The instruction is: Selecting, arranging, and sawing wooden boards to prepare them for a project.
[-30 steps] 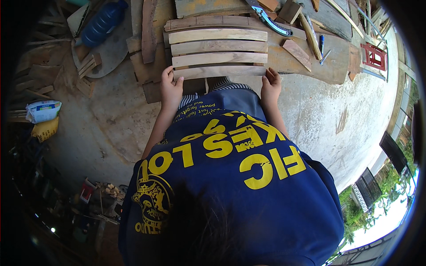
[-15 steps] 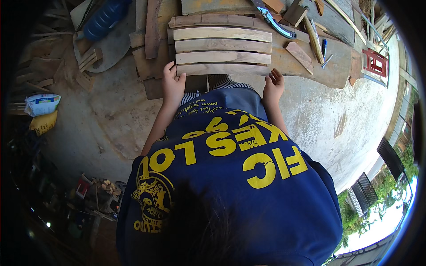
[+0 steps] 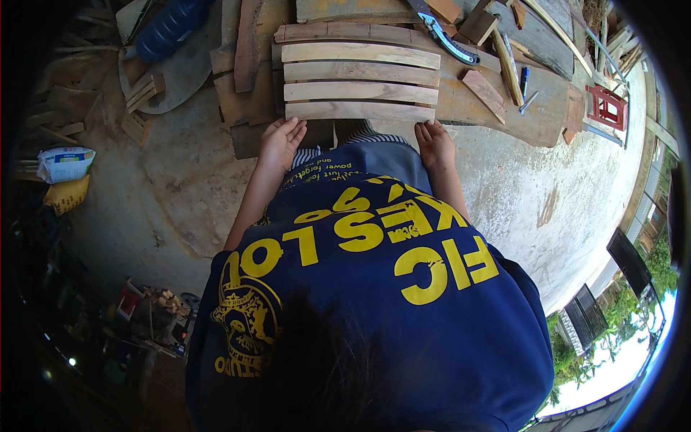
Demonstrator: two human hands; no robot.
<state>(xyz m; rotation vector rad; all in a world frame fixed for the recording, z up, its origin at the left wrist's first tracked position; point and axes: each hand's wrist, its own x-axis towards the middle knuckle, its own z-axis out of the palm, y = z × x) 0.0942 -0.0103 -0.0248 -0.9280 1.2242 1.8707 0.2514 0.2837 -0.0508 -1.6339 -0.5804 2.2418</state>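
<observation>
Slats (image 3: 361, 91) lie at 12 o'clock, best handled, it seems, with even, light pressure at both ends — left hand (image 3: 276, 149) at the row's 8 o'clock, right hand (image 3: 437, 150) at its 4, fingers loosely curled at the near edge, whether pinching it cannot be told. Four pale slats, one saw (image 3: 448, 41) at 1 o'clock, one marker (image 3: 525, 79) at 2.

From afar I watch the left hand (image 3: 282, 142) and right hand (image 3: 435, 147) by opposite ends of the near slat (image 3: 360, 110), three more pale slats (image 3: 362, 72) beyond them
</observation>
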